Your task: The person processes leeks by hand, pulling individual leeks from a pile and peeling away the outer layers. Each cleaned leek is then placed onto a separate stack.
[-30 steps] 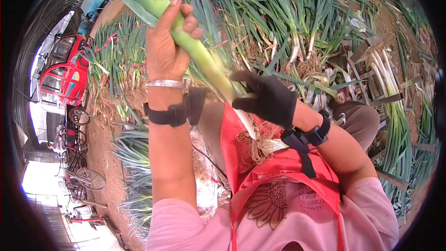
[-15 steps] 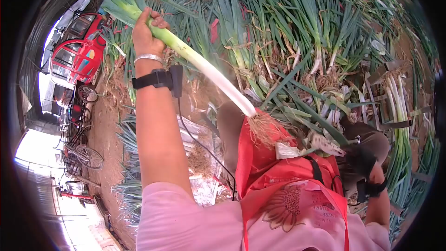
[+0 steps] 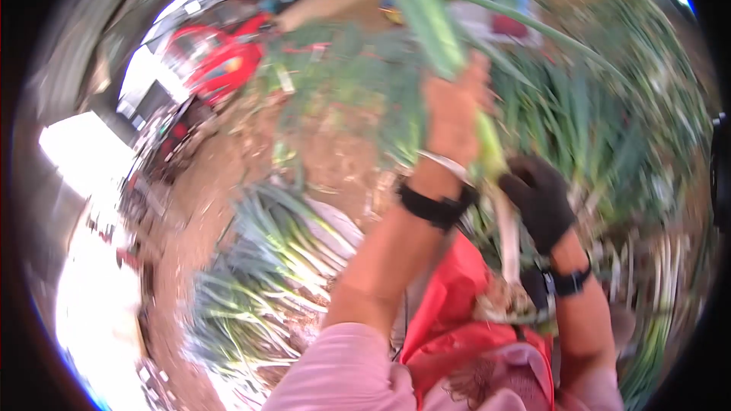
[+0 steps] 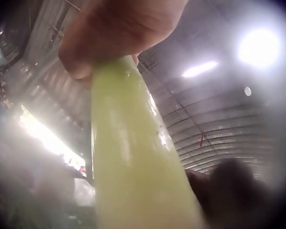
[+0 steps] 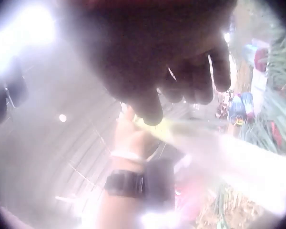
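A thick leek [image 3: 509,232] stands at a slant in front of the body, its green leaves upward and its rooty end low over the red apron [image 3: 445,289]. My bare left hand [image 3: 457,106] grips it high up, where the leaves begin. In the left wrist view, the fingers close round the pale green stalk [image 4: 128,152]. My right hand [image 3: 542,202], in a dark glove, is beside the stalk below the left hand. The right wrist view shows its gloved fingers [image 5: 200,78] loosely extended close over the stalk, not wrapped round it.
A spread of leeks [image 3: 266,281] lies on the ground at the left. More leeks [image 3: 586,114] cover the ground ahead and to the right, with a bundle of pale stalks [image 3: 662,281] at far right. A red vehicle [image 3: 228,65] stands at the back left.
The head view has swung round. The right hand moved away low to the right, leaving a strip of leaf there, then came back to the stalk. The left hand has kept its grip on the leek.
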{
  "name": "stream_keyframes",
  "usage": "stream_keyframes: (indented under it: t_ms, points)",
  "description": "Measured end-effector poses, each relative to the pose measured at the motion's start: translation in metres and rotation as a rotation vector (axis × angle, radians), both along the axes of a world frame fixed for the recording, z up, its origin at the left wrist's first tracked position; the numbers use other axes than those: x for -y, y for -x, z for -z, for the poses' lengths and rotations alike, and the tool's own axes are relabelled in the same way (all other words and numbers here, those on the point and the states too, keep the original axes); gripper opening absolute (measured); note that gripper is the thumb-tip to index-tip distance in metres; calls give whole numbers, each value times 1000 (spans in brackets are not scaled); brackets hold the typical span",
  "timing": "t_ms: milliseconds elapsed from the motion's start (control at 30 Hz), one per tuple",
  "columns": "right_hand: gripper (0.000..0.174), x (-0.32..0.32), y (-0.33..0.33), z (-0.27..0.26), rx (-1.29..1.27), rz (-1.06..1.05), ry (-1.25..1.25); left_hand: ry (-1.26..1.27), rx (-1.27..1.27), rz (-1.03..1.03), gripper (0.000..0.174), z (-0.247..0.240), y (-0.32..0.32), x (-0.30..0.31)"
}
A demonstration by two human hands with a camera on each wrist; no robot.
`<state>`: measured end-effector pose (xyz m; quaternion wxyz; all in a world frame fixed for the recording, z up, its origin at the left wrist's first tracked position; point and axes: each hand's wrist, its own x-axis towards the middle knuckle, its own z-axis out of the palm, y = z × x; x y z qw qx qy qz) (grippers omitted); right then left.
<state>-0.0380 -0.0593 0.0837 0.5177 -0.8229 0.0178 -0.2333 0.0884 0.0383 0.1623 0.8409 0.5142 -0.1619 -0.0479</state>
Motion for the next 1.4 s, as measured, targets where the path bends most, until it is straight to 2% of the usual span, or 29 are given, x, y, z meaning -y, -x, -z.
stream_keyframes:
  t_ms: [67,133,233,333,400,433,467,500,567,600,633,700,767,800,867,933,967,1000,1033,1067,1133,1200,1267,1333,1367,1400]
  points:
    - [15,-9,2,0,93,78,-56,85,28,-39,21,-5,11,2]
    - [13,-19,8,1,128,66,-24,113,103,-60,24,-3,14,-4]
    - [10,-19,6,9,177,101,40,79,30,-9,31,2,10,-6]
    - [8,-20,10,11,187,124,131,93,40,9,28,5,13,-8]
    - [10,-19,17,12,281,102,26,110,-19,63,25,2,10,-13]
    - [10,-19,23,8,308,56,-181,129,-79,110,22,1,6,-17]
    - [10,-18,30,4,320,33,-387,166,-99,141,11,-4,6,-22]
    - [11,-16,34,9,324,41,-624,257,-152,229,12,0,-10,-28]
    - [14,1,58,11,291,-103,-983,373,-239,353,11,4,-35,-39]
    - [17,13,73,8,286,-322,-1113,239,-91,320,13,-10,-25,-42]
    - [17,23,98,19,282,-227,-1118,300,-36,416,13,-2,-55,-48]
    - [15,31,132,34,78,-93,-599,307,-115,398,12,-4,-78,-69]
    - [6,50,171,68,-37,-86,-835,321,-138,408,12,-9,-86,-82]
    - [9,61,187,81,-308,50,-499,345,-149,369,12,-10,-93,-87]
    - [17,82,221,125,-563,175,-154,367,-154,327,12,-8,-102,-92]
    - [35,102,238,177,-584,251,534,384,-155,326,12,-5,-115,-92]
    - [35,101,225,164,-556,249,543,385,-130,333,15,-5,-111,-89]
    - [42,93,213,142,-451,277,447,386,-108,322,15,-7,-103,-86]
    - [49,82,201,124,-353,303,345,412,-114,382,17,-8,-94,-80]
    - [49,72,189,112,-341,301,346,439,-124,450,20,-8,-86,-74]
    - [63,54,162,88,-35,57,-40,446,-108,479,22,-11,-76,-64]
    - [70,33,138,75,-28,-74,-19,455,-91,514,25,-16,-64,-52]
    - [63,15,120,70,-168,-132,2,540,-83,618,36,-23,-50,-43]
    - [54,-2,114,72,-140,-94,-25,522,-36,623,38,-31,-32,-36]
    - [54,-10,114,71,-130,-96,-24,488,-28,479,37,-36,-15,-32]
    - [49,-18,114,69,-78,10,-30,454,-22,336,35,-38,-2,-27]
